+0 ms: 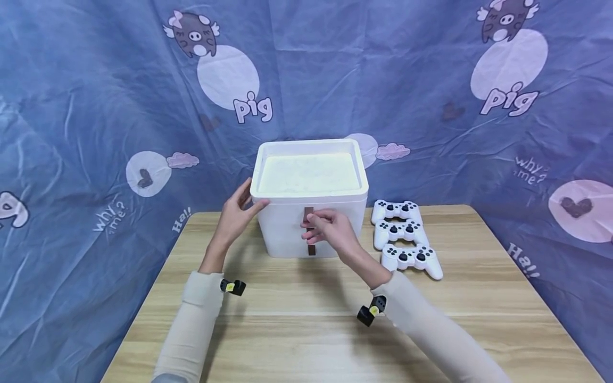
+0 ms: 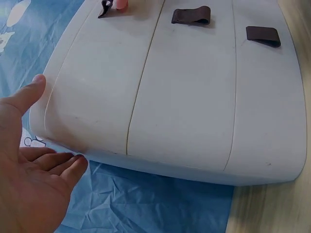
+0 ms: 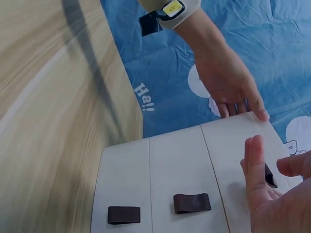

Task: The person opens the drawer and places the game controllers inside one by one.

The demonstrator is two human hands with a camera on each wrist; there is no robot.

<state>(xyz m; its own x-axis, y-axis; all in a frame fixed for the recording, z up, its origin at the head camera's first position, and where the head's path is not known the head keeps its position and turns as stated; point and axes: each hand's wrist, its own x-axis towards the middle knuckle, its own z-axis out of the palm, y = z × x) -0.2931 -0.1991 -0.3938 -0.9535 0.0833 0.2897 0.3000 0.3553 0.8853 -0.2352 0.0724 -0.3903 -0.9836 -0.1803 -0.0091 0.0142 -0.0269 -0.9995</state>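
A white three-tier drawer box [image 1: 287, 229] with a recessed top stands at the back of the table. Seams divide its front, and each section carries a brown pull tab. My left hand [image 1: 234, 215] is at the box's upper left corner, thumb over the front edge and fingers along the side; the left wrist view shows this hand [image 2: 41, 179] spread. At the top tab [image 3: 269, 175], my right hand [image 3: 282, 194] has its fingers extended and its thumb apart, with the tab between them. The middle tab [image 2: 192, 15] and bottom tab [image 2: 263, 35] hang untouched.
Three white game controllers [image 1: 403, 234] lie in a column to the right of the box. A blue printed curtain [image 1: 316, 69] hangs behind and around the wooden table [image 1: 287, 330]. Each sleeve carries a small black wrist camera [image 1: 232, 287].
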